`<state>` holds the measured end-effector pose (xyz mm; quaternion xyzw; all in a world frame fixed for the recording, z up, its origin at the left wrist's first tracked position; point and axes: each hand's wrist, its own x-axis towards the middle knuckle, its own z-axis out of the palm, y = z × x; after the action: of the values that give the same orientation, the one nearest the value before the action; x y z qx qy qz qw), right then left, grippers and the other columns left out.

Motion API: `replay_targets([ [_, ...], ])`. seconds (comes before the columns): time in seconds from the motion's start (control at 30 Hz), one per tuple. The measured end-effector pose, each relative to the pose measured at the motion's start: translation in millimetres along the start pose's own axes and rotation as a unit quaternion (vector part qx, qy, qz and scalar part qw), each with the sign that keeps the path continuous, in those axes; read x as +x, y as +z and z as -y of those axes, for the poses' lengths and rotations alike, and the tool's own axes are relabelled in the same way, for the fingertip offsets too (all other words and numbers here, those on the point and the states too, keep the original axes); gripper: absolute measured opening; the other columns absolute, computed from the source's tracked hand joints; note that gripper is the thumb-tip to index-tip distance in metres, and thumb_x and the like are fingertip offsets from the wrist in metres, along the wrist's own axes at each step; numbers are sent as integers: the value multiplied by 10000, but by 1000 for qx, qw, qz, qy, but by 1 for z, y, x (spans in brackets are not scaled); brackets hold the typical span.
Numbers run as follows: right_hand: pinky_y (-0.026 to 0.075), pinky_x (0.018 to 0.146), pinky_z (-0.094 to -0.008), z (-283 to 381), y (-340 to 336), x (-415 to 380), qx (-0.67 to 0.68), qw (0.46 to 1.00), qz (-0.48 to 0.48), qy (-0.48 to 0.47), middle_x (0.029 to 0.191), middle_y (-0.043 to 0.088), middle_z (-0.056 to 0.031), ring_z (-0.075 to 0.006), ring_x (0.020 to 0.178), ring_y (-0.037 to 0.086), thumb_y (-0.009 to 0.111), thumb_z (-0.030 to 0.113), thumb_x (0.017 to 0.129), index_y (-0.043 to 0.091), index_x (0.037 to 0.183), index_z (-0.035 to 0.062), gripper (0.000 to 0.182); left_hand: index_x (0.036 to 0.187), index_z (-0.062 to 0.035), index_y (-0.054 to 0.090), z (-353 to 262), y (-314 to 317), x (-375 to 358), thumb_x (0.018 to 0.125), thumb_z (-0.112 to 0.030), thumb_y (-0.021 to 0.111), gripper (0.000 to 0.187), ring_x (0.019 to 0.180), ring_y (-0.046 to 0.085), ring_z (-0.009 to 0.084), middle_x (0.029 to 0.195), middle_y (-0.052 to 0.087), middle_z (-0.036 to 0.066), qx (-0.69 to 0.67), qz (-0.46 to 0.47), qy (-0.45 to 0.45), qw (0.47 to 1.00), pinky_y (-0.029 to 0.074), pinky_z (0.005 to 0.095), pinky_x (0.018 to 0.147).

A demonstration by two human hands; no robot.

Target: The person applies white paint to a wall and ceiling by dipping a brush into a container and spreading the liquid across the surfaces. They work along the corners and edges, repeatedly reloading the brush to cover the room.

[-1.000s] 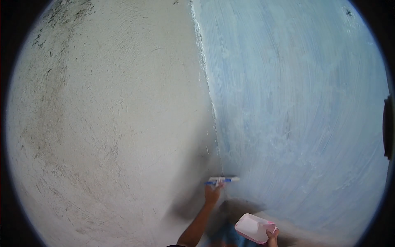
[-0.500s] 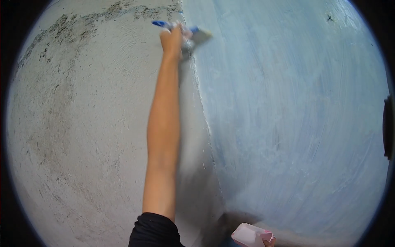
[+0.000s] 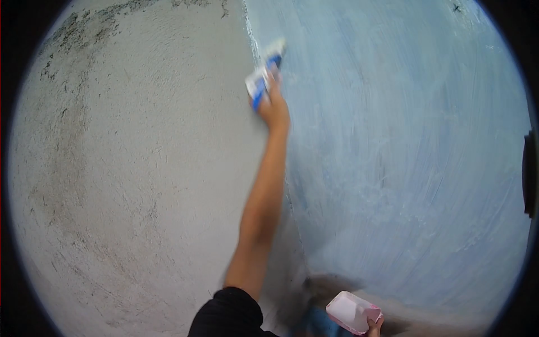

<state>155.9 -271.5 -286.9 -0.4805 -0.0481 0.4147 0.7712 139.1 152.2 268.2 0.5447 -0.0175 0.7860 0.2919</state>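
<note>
My left hand [image 3: 273, 104] is raised at the upper middle, its fingers closed round a paintbrush [image 3: 274, 56] with a blue and white handle. The pale bristles point up and lie over the blue-painted wall [image 3: 387, 140], just right of the seam with the bare grey wall [image 3: 140, 157]. Something white, slightly blurred, is held along with the handle. At the bottom right, my right hand [image 3: 374, 327] grips the edge of a small pink and white tray [image 3: 343, 309], which has whitish contents.
Rough, crumbly plaster [image 3: 73, 33] runs along the grey wall's upper left. A dark object [image 3: 529, 174] stands at the far right edge. Below the blue wall there is a dark patch [image 3: 337, 281] near the tray.
My left hand has moved down and to the right with the brush, which has turned from pointing right to pointing up. The tray sits slightly higher and further right.
</note>
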Motion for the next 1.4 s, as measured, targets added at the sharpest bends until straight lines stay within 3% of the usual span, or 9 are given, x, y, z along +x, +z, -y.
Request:
replay_targets([
  [0.1,457,964,-462,-1,-4,-5,4,1000,-10,-21,1438,359,-194,-345,1258,451,582,213,933,133,1527,120,750,1044,21,639,22,-63,-140,961,-108,587,162,810,692,193,949,695,135,125,-43,0,991,554,301,714],
  [0.33,470,955,-506,22,11,-12,-32,997,-56,47,1409,416,-161,-334,1246,476,612,220,901,223,1506,140,724,1026,44,622,25,-211,-462,910,-88,651,178,903,662,226,1024,669,148,195,-39,-218,956,507,356,802],
  [0.47,479,936,-515,19,6,-3,-29,999,-17,9,1374,427,-132,-323,1228,482,574,234,914,272,1438,174,608,972,45,636,-3,-242,-517,870,-102,690,187,857,663,190,977,685,118,51,-59,-386,919,505,336,775],
  [0.7,446,976,-476,40,35,-17,7,1000,-3,18,1318,454,-125,-305,1216,475,538,153,907,337,1370,152,505,931,-7,682,35,-246,-370,844,-76,678,112,821,637,113,877,694,39,261,151,-401,865,501,284,730],
  [0.83,428,998,-459,45,43,-24,-2,1000,-7,21,1305,461,-122,-293,1214,474,551,148,899,340,1364,130,511,956,-27,632,11,-172,-220,840,-60,699,138,816,608,106,874,641,19,78,137,-320,934,509,289,742],
  [1.0,456,962,-458,46,45,-24,-4,999,-8,36,1278,470,-117,-290,1182,492,553,147,897,346,1358,138,506,863,-58,643,-47,-73,-60,929,-148,650,112,675,625,80,753,638,15,140,109,-75,981,509,243,572],
  [1.1,482,927,-458,48,48,-24,-8,999,-11,41,1270,472,-117,-292,1161,504,555,146,896,348,1356,147,504,1027,51,598,-59,-26,-5,994,-189,550,247,877,710,200,962,668,127,-107,93,74,987,602,348,839],
  [1.2,499,903,-459,42,43,-21,-9,999,-4,33,1274,470,-119,-294,1151,510,558,150,894,349,1356,152,506,1011,67,599,-49,13,20,958,-171,572,246,779,652,196,932,638,117,-298,-5,10,954,583,286,722],
  [1.4,495,919,-468,47,48,-24,0,999,-13,40,1289,463,-124,-299,1163,509,573,174,887,344,1361,151,527,1103,73,578,8,-34,-104,981,-197,553,298,985,670,245,1040,646,190,-131,23,-37,990,585,399,887],
])
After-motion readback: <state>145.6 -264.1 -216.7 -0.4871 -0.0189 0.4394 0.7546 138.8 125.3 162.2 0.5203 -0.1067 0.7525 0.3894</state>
